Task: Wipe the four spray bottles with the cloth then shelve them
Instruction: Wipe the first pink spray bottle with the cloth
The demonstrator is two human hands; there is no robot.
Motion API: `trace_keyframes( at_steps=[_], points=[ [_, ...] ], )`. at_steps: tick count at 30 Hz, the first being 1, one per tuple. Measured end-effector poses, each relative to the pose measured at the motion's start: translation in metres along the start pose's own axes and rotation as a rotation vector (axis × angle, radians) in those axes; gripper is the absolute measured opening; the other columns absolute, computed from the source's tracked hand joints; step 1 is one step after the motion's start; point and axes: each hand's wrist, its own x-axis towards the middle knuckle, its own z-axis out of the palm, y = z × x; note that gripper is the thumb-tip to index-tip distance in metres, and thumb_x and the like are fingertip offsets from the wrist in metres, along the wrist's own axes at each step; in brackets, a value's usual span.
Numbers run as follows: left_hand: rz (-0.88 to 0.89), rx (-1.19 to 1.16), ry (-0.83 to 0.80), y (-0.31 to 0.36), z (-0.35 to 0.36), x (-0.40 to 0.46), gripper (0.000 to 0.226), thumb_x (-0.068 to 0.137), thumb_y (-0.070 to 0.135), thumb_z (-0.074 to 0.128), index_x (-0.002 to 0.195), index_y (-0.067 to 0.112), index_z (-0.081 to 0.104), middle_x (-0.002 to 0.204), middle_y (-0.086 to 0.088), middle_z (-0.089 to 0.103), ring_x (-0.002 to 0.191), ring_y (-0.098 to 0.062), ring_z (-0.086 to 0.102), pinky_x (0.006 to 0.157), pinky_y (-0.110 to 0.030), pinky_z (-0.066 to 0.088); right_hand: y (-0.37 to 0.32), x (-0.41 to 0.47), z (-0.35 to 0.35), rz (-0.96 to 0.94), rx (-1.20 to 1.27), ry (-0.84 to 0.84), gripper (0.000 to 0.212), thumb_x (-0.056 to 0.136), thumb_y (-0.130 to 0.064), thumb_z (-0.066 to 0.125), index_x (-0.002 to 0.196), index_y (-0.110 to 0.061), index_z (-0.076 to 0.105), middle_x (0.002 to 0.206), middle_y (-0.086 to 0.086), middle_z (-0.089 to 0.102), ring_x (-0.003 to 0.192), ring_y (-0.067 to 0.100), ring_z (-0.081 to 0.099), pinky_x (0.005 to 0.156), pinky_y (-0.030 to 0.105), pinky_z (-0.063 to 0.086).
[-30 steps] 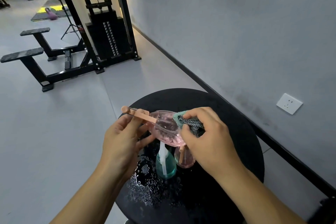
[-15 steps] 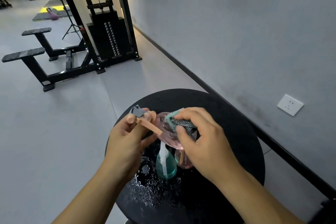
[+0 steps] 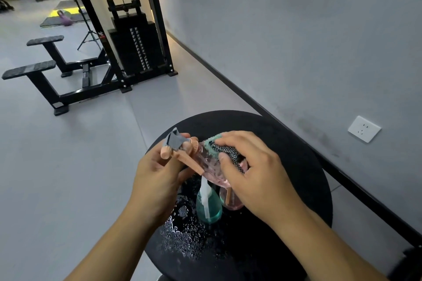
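I have my left hand (image 3: 157, 178) wrapped around the peach spray head (image 3: 180, 155) of a pink spray bottle (image 3: 210, 164), fingers curled on the trigger end, so the bottle hangs tilted on its side above the round black table (image 3: 296, 166). The grey nozzle cap (image 3: 173, 141) sticks out past my left fingertips, pointing away from me. My right hand (image 3: 258, 180) sits just right of the left, thumb and fingers pinching a folded cloth (image 3: 222, 150) with a teal edge and a dark speckled face. I have that cloth pressed flat against the upper side of the bottle's clear pink body, so both hands are clamped: one on the spray head, one on the cloth.

Directly below my hands, standing upright on the table, I see a teal spray bottle (image 3: 209, 207) with a white spray head, and just right of it, partly hidden under my right palm, a second pink bottle (image 3: 230, 200). I cannot find a fourth bottle. Under my left wrist the tabletop is covered in water droplets (image 3: 182, 232).

Beyond my left hand, across the grey floor, stands a black cable weight machine (image 3: 134, 45) with a padded bench (image 3: 34, 70) beside it. To the right of my right hand, a white wall socket (image 3: 363, 129) sits on the grey wall.
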Motion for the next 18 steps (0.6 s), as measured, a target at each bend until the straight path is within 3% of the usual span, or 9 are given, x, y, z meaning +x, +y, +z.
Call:
trace_keyframes(
  at_steps=[3, 7, 9, 12, 15, 18],
  points=[
    [0.004, -0.018, 0.017, 0.002, 0.0, 0.002, 0.015, 0.099, -0.004, 0.059, 0.101, 0.006, 0.07, 0.086, -0.001, 0.08, 0.081, -0.008, 0.078, 0.068, -0.026, 0.063, 0.005, -0.001, 0.0, 0.041, 0.003, 0.085, 0.025, 0.097, -0.014, 0.065, 0.118, -0.026, 0.07, 0.119, -0.018, 0.061, 0.118, 0.004, 0.058, 0.095, 0.018, 0.05],
    [0.01, 0.003, 0.024, -0.002, 0.001, 0.002, 0.015, 0.089, 0.013, 0.07, 0.103, 0.008, 0.072, 0.092, -0.002, 0.079, 0.084, -0.012, 0.077, 0.07, -0.029, 0.064, 0.002, -0.006, 0.01, -0.043, -0.022, 0.066, 0.028, 0.098, -0.015, 0.068, 0.124, -0.022, 0.072, 0.133, -0.012, 0.06, 0.13, 0.006, 0.054, 0.106, 0.029, 0.05],
    [-0.01, 0.021, 0.034, -0.004, 0.0, 0.002, 0.012, 0.087, 0.018, 0.072, 0.097, 0.012, 0.075, 0.096, -0.004, 0.079, 0.087, -0.015, 0.077, 0.072, -0.035, 0.065, 0.001, -0.007, 0.013, -0.12, -0.059, 0.068, 0.027, 0.096, -0.013, 0.071, 0.122, -0.02, 0.074, 0.135, -0.009, 0.06, 0.132, 0.006, 0.053, 0.109, 0.028, 0.048],
    [-0.039, -0.012, 0.057, -0.001, -0.003, 0.005, 0.006, 0.088, 0.023, 0.073, 0.087, 0.02, 0.078, 0.097, -0.005, 0.078, 0.088, -0.018, 0.077, 0.078, -0.043, 0.068, 0.005, -0.007, 0.01, -0.087, -0.06, 0.101, 0.022, 0.094, -0.014, 0.072, 0.115, -0.021, 0.075, 0.131, -0.011, 0.061, 0.128, 0.008, 0.056, 0.101, 0.031, 0.055],
    [-0.059, -0.043, 0.077, 0.001, -0.003, 0.005, 0.007, 0.093, 0.023, 0.071, 0.092, 0.016, 0.072, 0.096, -0.002, 0.078, 0.085, -0.017, 0.077, 0.072, -0.039, 0.068, 0.007, -0.007, 0.01, -0.05, -0.048, 0.139, 0.019, 0.091, -0.013, 0.073, 0.108, -0.021, 0.075, 0.127, -0.012, 0.06, 0.124, 0.009, 0.059, 0.095, 0.032, 0.058],
    [-0.109, -0.035, 0.07, 0.0, 0.0, 0.0, 0.007, 0.097, 0.022, 0.07, 0.097, 0.015, 0.072, 0.101, -0.005, 0.081, 0.084, -0.016, 0.078, 0.066, -0.033, 0.066, 0.001, -0.01, 0.015, -0.201, -0.087, 0.075, 0.019, 0.091, -0.009, 0.074, 0.109, -0.016, 0.076, 0.128, -0.006, 0.061, 0.126, 0.012, 0.057, 0.102, 0.03, 0.054]
  ],
)
